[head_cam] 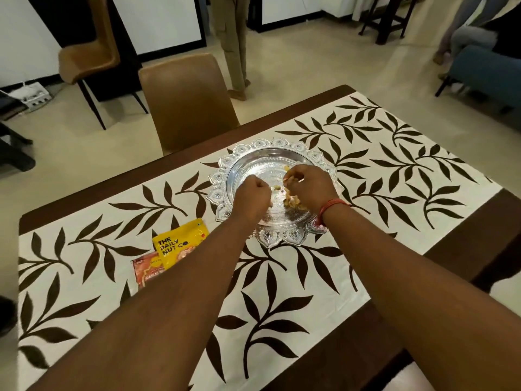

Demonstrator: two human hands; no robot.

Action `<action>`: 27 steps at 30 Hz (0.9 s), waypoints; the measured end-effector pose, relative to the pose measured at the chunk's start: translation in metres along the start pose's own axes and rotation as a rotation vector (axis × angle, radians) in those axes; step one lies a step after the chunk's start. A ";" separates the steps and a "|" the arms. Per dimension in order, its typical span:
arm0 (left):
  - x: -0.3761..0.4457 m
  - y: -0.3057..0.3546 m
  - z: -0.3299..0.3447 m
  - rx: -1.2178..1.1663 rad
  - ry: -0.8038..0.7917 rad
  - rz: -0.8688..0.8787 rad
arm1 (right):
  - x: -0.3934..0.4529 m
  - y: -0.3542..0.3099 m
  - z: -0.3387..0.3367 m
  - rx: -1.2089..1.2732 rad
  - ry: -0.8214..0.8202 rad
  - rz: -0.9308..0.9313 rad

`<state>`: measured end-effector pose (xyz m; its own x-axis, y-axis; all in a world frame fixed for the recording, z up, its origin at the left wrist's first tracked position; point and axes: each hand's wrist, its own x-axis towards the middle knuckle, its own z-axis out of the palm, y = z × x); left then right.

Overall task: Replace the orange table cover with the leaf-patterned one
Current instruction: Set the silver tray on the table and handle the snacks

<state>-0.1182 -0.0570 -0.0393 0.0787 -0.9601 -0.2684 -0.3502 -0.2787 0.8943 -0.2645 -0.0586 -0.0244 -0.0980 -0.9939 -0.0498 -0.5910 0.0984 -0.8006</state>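
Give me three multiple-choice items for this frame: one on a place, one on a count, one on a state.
1. Where does the silver tray sit?
A. On the leaf-patterned cover
B. On the brown chair
C. On the floor

2. How many snack packets lie to the left of the tray?
A. None
B. Two
C. Five

3. What state is the left hand in?
A. Flat on the cloth
B. Closed in a fist over the tray
C. Holding the yellow packet

Answers:
1 A, the tray rests on the cloth with dark leaves.
2 B, a yellow packet overlaps a red packet.
3 B, the fingers are curled in above the tray, beside the right hand, which pinches bits of food.
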 end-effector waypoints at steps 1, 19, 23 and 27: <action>0.000 0.004 0.000 -0.199 -0.001 -0.131 | -0.002 -0.008 0.002 0.082 -0.010 0.002; 0.002 0.010 -0.026 -1.169 -0.143 -0.490 | -0.012 -0.070 0.003 -0.158 -0.240 -0.453; 0.005 0.005 -0.024 -1.104 -0.140 -0.524 | 0.006 -0.032 -0.011 -0.412 -0.064 -0.252; 0.007 0.004 -0.026 -1.033 -0.144 -0.500 | -0.002 -0.007 -0.005 -0.910 -0.371 -0.029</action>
<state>-0.0948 -0.0651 -0.0281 -0.1376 -0.7443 -0.6535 0.6254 -0.5769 0.5254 -0.2642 -0.0569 -0.0158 0.0920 -0.9337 -0.3460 -0.9956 -0.0808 -0.0469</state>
